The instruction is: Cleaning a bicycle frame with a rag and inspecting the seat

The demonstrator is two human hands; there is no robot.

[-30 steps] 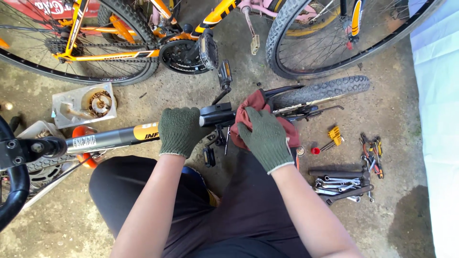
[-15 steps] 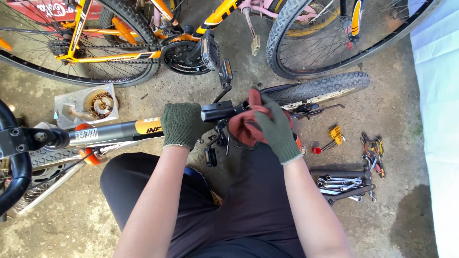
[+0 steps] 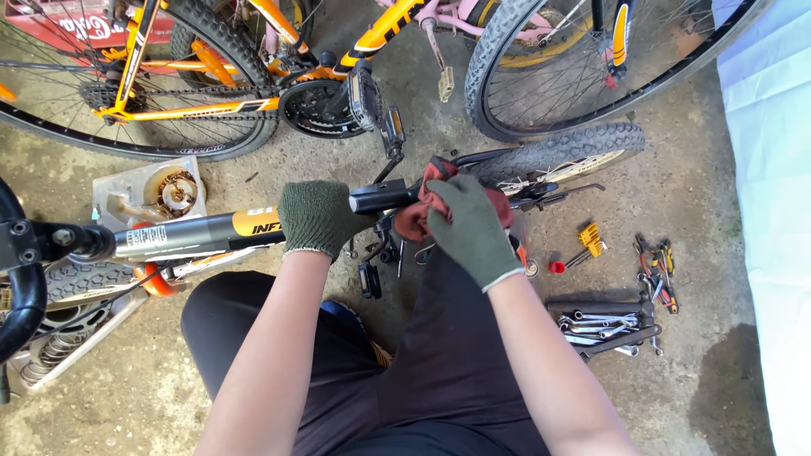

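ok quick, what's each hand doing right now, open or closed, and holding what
Left hand: closed around the bike frame tube.
Right hand: closed on a red rag, pressing it to the frame.

A red crate (image 3: pixel 59 21) with white lettering stands at the top left corner, half hidden behind the spokes of a bicycle wheel. On the grey frame tube (image 3: pixel 182 235) held across the person's lap sits a small white sticker (image 3: pixel 145 237) with dark print, near the tube's left end. Further right on the same tube, an orange decal (image 3: pixel 256 222) with black letters runs up to the gloved left hand (image 3: pixel 317 217), which covers its right end.
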